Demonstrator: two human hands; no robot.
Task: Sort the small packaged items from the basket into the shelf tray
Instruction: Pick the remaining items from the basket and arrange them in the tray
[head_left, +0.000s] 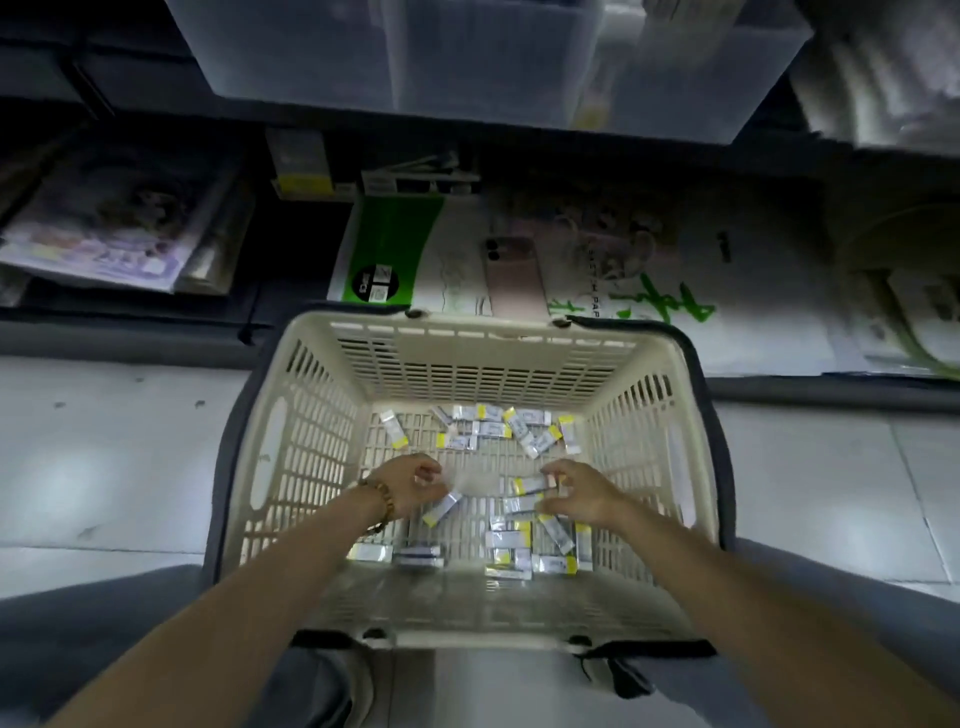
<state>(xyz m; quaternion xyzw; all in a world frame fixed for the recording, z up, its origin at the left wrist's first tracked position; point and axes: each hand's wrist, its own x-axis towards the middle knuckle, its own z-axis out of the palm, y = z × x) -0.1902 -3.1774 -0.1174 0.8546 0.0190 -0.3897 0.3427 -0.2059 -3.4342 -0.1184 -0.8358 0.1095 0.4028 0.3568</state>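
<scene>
Fingers (553, 475) of the right hand (582, 496) are drawn in narrow, pinching a packet (531, 484) low in the basket (322, 441), thumb underneath. Fingers (428, 474) of the left hand (410, 486) are curled in as well. Whether they hold anything cannot be told, as a pale blur sits just beside them. A beaded bracelet (383, 501) is on that wrist.

The packets (498, 428) lie scattered flat on the basket floor. One cluster is toward the far wall, another is near the right hand and the near wall, and a single one lies just under the left hand. None is in a tray yet.

Handling, as judged:
- The packets look small, flat and oblong, with a glossy clear wrap, a white body and a yellow band at one end.
- They are likely very light and fairly stiff, so there is little risk of crushing.
- The wrap probably makes them slippery, and several can slide off each other if scooped.
- The best hold is a pinch across the short sides, or gathering a few into a stack against the palm.
- They lie flat on slotted plastic, so an edge has to be tipped up first, and the slots may catch corners.

The basket is cream hard plastic with slotted walls and floor and dark handles folded down along the rim. It stands on pale floor tiles (104, 467).

Beyond it, a dark shelf (779, 384) holds printed paper packs with a phone (511, 275) on top. Clear bins (395, 52) stand above. Which of these is the tray cannot be told.
</scene>
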